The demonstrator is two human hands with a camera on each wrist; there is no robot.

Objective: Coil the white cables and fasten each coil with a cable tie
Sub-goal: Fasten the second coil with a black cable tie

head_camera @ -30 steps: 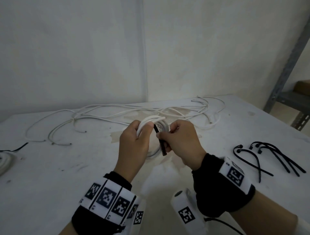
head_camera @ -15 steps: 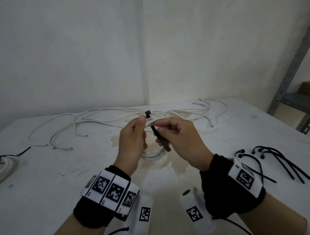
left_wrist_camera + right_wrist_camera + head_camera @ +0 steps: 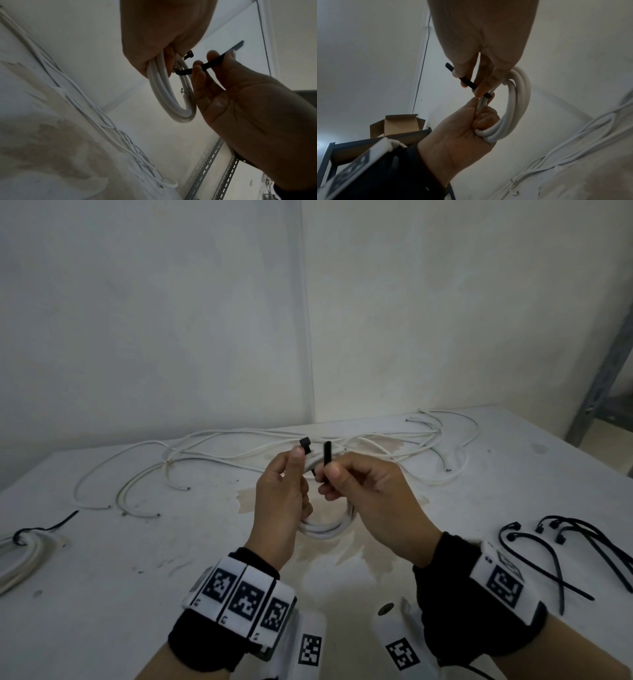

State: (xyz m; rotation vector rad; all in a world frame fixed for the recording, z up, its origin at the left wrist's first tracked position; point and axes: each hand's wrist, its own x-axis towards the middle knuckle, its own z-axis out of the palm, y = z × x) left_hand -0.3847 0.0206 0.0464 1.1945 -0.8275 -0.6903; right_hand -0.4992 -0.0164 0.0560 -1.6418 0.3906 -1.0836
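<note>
Held above the stained white table [image 3: 102,594]: a small coil of white round cable [image 3: 325,530], gripped at its top by the left hand [image 3: 282,501], fingers curled tight round the strands. Looped round those strands, a black plastic cable tie [image 3: 216,61], its square head poking up by the left thumb, its free tail pinched between thumb and fingers of the right hand [image 3: 373,501]. Tail not yet threaded through the head. Behind the hands, sprawled across the far side of the table, a tangle of loose white cables [image 3: 239,446], partly hidden by the knuckles. At the left edge, a second white coil already bound with a black tie [image 3: 20,553]. To the right, well apart from the hands, a scatter of spare black cable ties [image 3: 548,556]. Past the table's right corner, a grey slotted metal shelf upright [image 3: 606,368].
</note>
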